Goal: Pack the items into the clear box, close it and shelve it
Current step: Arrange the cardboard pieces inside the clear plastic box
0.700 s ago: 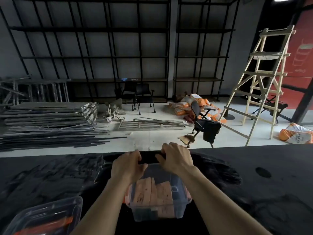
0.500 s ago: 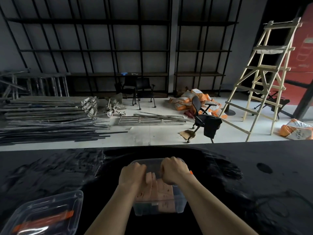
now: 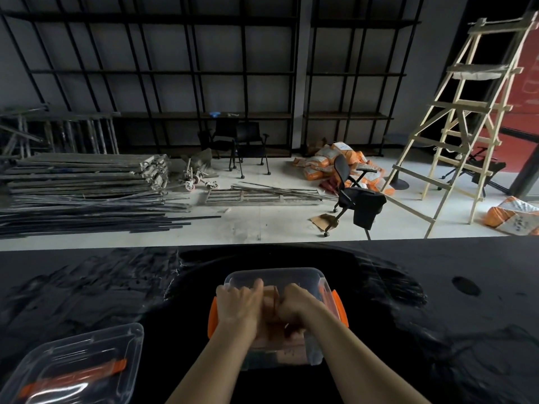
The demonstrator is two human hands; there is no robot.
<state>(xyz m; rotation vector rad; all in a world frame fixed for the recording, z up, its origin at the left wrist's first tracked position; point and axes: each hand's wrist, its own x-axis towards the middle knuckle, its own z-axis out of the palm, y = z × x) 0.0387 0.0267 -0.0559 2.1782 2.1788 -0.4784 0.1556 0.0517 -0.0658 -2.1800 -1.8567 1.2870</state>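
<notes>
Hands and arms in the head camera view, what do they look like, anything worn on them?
Two bare arms enter from the bottom edge. The left hand and right hand wear no gloves, and no rings, watch or bracelet can be seen. Both forearms are uncovered as far as the frame shows; no sleeve edge is in view. The dim light hides finer detail such as nails or marks.

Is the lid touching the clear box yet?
Apart. The head view shows the lid lying on the black table at lower left, with bare tabletop between it and the clear box.
</notes>
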